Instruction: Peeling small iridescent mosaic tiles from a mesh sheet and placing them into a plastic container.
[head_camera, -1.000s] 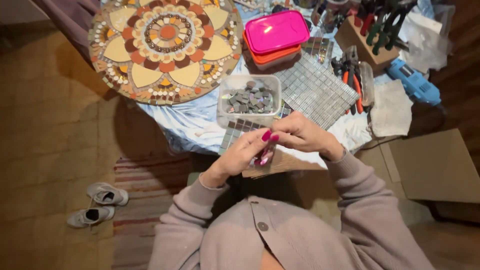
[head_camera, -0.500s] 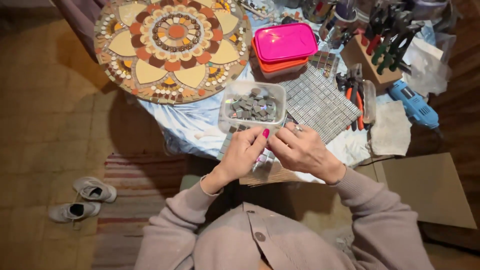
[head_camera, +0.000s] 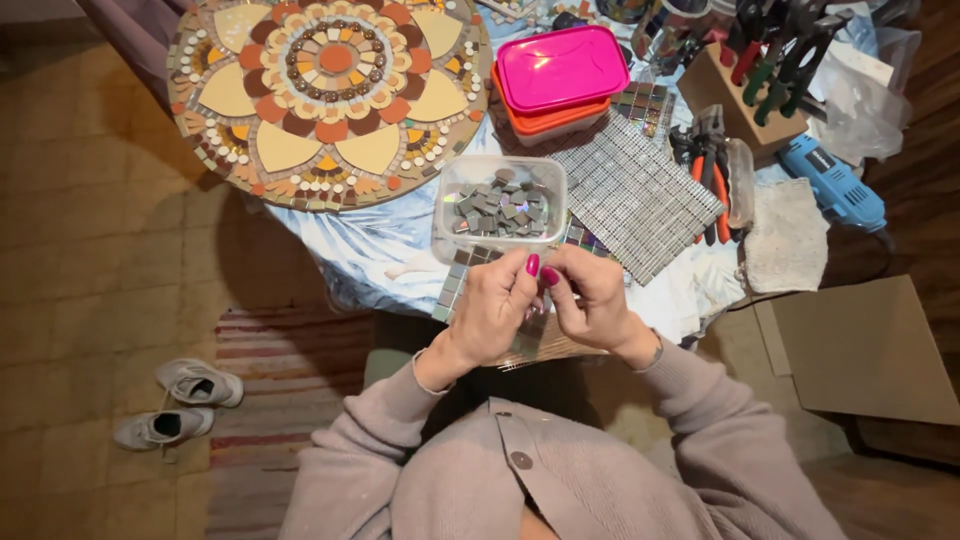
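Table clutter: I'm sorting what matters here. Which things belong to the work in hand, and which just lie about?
In use: left hand, right hand, tile sheet, clear tub of tiles.
Lying about: round mosaic, pink-lidded box, pliers, blue power tool, shoes.

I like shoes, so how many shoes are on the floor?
2. One grey shoe lies on the striped rug's left edge, and the other shoe sits just below it, on the tiled floor. More may be hidden under the table.
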